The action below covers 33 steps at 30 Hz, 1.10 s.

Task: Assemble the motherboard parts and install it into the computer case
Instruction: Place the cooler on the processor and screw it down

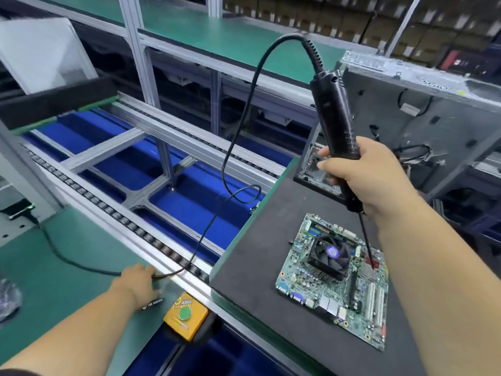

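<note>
The right hand (364, 176) is raised, fingers wrapped round an electric screwdriver (334, 126), bit pointing down over the motherboard (336, 280). The left hand (137, 283) reaches low to the cable (81, 265); its grip is too blurred to tell.

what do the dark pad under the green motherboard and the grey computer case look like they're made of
Dark grey pad: probably foam or rubber; matte, no glare, thick soft-looking edge.
Grey computer case: seemingly bare sheet metal; dull sheen, punched holes, folded edges.
Green motherboard lies flat on the pad.
</note>
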{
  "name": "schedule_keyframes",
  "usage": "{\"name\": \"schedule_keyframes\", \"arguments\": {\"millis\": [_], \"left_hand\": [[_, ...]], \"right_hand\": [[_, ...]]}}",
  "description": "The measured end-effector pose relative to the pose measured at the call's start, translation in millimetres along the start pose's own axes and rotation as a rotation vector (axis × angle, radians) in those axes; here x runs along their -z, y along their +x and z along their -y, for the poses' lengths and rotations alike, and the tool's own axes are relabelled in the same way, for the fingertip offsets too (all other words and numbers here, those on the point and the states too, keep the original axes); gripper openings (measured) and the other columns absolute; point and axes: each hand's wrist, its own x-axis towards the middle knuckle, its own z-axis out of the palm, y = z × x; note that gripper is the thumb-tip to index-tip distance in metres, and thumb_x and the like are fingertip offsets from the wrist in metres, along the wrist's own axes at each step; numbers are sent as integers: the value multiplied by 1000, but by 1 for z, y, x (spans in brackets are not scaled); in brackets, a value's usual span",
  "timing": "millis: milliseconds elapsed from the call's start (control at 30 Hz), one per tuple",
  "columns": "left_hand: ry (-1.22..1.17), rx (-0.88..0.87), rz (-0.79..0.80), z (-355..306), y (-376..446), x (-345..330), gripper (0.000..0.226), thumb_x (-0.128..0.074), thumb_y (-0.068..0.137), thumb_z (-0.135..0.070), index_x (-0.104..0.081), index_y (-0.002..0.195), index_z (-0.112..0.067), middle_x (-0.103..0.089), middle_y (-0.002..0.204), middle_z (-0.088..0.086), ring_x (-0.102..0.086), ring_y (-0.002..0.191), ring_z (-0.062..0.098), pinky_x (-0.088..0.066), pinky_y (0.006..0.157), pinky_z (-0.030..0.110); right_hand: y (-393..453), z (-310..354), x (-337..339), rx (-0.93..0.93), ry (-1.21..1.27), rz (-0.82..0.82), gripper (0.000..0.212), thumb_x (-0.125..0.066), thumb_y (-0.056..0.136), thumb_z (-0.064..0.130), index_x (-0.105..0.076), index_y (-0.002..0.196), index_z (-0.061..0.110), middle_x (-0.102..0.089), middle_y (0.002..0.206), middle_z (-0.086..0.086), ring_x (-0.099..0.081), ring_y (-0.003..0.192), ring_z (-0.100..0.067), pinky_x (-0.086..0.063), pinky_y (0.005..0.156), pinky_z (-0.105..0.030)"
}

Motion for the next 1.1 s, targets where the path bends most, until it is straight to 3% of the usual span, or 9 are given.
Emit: {"name": "schedule_keyframes", "arguments": {"millis": [100, 233, 400, 567, 700, 767, 900, 1033, 1100], "left_hand": [[32, -19, -49, 14, 1, -12, 67, -61, 73, -69, -45, 125, -29, -46, 124, -2, -40, 118, 22, -43, 94, 35], [40, -18, -68, 35, 0, -27, 60, -59, 79, -64, -43, 128, -34, -47, 123, -7, -39, 117, 20, -41, 92, 32], [17, -43, -66, 56, 1, -30, 26, -58, 83, -61, -53, 90, -37, -52, 99, -12, -43, 96, 14, -37, 76, 28], [12, -44, -62, 67, 2, -32, 35, -41, 95, -57, -61, 110, -33, -56, 106, -7, -48, 107, 19, -43, 87, 30], [14, 40, -31, 64, 1, -14, 30, -48, 92, -54, -61, 111, -36, -57, 113, -7, -53, 110, 17, -43, 87, 28], [-112, 62, -38, 51, 1, 4, 32, -56, 85, -39, -59, 117, -35, -56, 122, -5, -53, 116, 19, -44, 93, 29], [-581, -154, -261, -4, 2, 56, 42, -59, 79, -10, -59, 118, -24, -55, 123, 1, -54, 106, 18, -43, 94, 30], [-760, -478, -505, -92, -23, 116, 28, -62, 83, -17, -56, 99, -39, -53, 101, -21, -53, 89, -3, -42, 79, 20], [-790, -656, -575, -136, -41, 139, 19, -61, 84, -25, -55, 94, -41, -54, 93, -22, -53, 88, -2, -40, 76, 11]], "right_hand": [[2, -2, -15, -24, 18, -15, 15, -76, 66, 15, -73, 76, 24, -66, 61, 9, -57, 50, -7, -45, 49, -15], [6, -5, -34, -51, 35, -13, 15, -74, 62, 18, -73, 75, 25, -66, 62, 6, -57, 53, -12, -49, 56, -23], [11, -8, -53, -80, 71, 8, 14, -74, 62, 14, -71, 73, 23, -65, 62, 3, -56, 52, -13, -50, 58, -27], [17, -4, -60, -77, 160, 71, 15, -73, 64, 16, -71, 79, 19, -64, 61, 4, -58, 56, -14, -52, 60, -26], [20, -2, -58, -70, 282, 81, 18, -73, 67, 15, -71, 85, 15, -65, 65, 1, -60, 61, -17, -53, 65, -29], [20, -1, -53, -42, 329, 71, 17, -74, 69, 13, -70, 86, 15, -65, 68, -1, -61, 64, -19, -53, 69, -31], [17, 0, -40, 10, 408, 13, 15, -72, 70, 8, -65, 82, 14, -63, 68, 0, -59, 62, -21, -54, 69, -34], [11, -2, -16, 32, 480, -107, 14, -64, 70, 3, -60, 81, 11, -60, 63, 4, -56, 56, -19, -53, 65, -33], [5, -4, 1, 49, 518, -182, 15, -63, 70, 2, -59, 81, 10, -59, 66, 3, -55, 56, -18, -52, 63, -32]]}}
